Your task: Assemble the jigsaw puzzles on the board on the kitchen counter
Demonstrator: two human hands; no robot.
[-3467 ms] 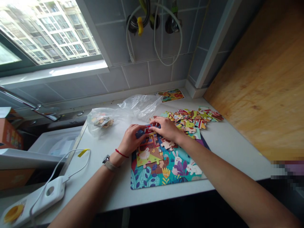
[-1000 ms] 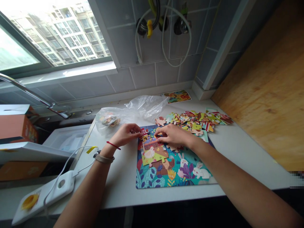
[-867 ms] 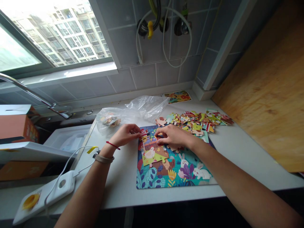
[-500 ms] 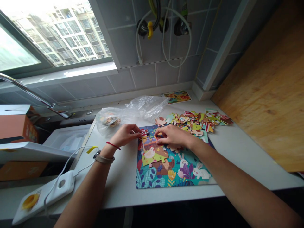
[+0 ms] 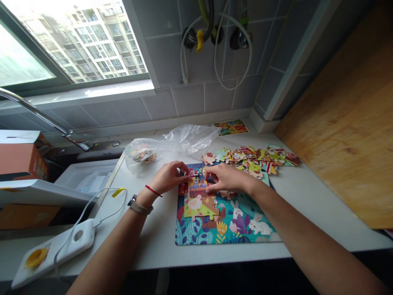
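My left hand [image 5: 172, 177] pinches a jigsaw piece with a red barn [image 5: 193, 173] on it, thumb and index finger at its left edge. My right hand [image 5: 227, 178] has its fingers curled at the right side of joined jigsaw pieces [image 5: 199, 211] showing a white hen on a green and brown ground. These pieces lie on a teal picture board [image 5: 190, 235] printed with rabbits and plants. Part of the board and some pieces are hidden under my right hand. Behind it spreads a heap of loose jigsaw pieces [image 5: 254, 157].
A clear plastic bag [image 5: 192, 137] with more pieces lies behind my left hand. A picture card [image 5: 231, 127] is near the wall. At left are a white power strip [image 5: 61, 250] with a cable, an orange box [image 5: 21, 157] and a faucet [image 5: 70, 137]. A wooden panel [image 5: 344, 123] stands at right.
My left hand has moved a little right with the barn piece, towards my right hand. The joined pieces have shifted slightly on the board. The camera view has tilted a little.
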